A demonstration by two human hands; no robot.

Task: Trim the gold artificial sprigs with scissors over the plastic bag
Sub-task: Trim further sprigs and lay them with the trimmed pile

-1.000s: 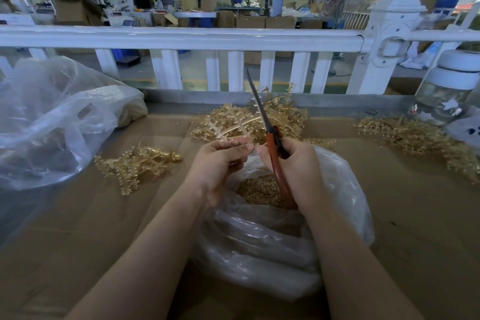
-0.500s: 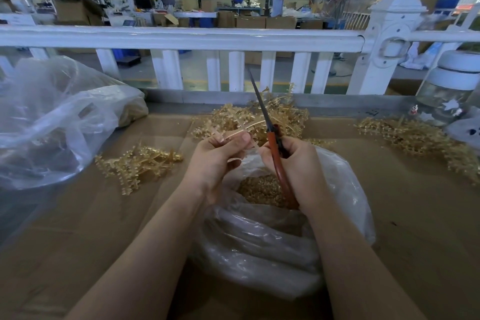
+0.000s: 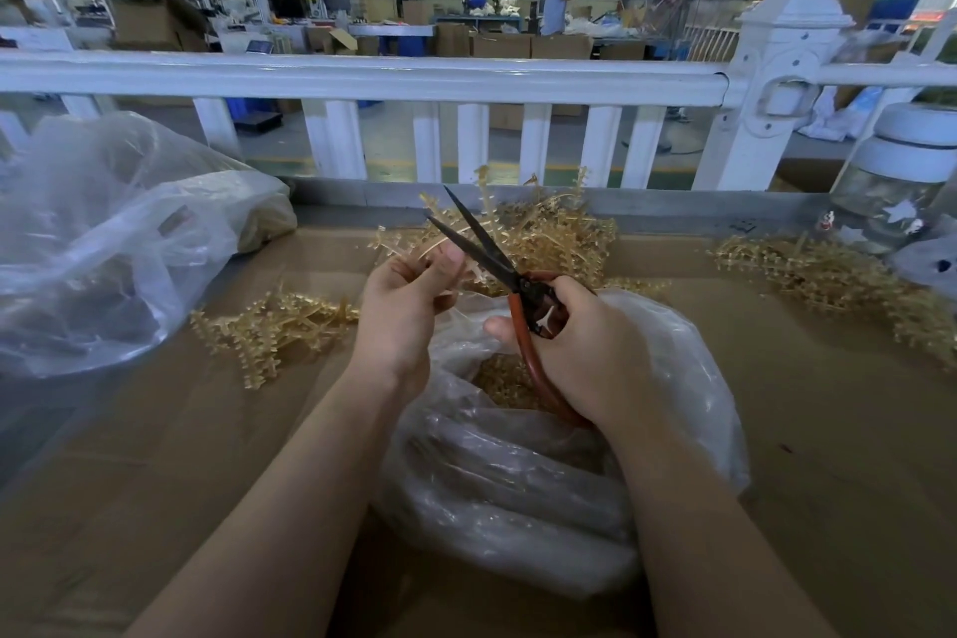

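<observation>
Compared with the frame half a second earlier, the scissors (image 3: 497,264) now stand with blades parted in a narrow V, where they were closed and pointing up toward the railing; the tips have also swung left, toward the left hand. The right hand (image 3: 580,347) grips the red handles, fingers curled round them and thumb lying along the near handle. The left hand (image 3: 409,306) has risen slightly and pinches a gold sprig (image 3: 414,244) between thumb and fingers, holding its stem at the open blades (whether a blade touches the stem cannot be told). Both hands work directly above the plastic bag (image 3: 518,497), which sits on the cardboard surface (image 3: 155,482) with gold trimmings (image 3: 499,378) visible inside its mouth. Loose sprigs (image 3: 269,326) lie to the left, behind the hands and to the right, unchanged. No brand, label or writing can be read anywhere at this resolution.
</observation>
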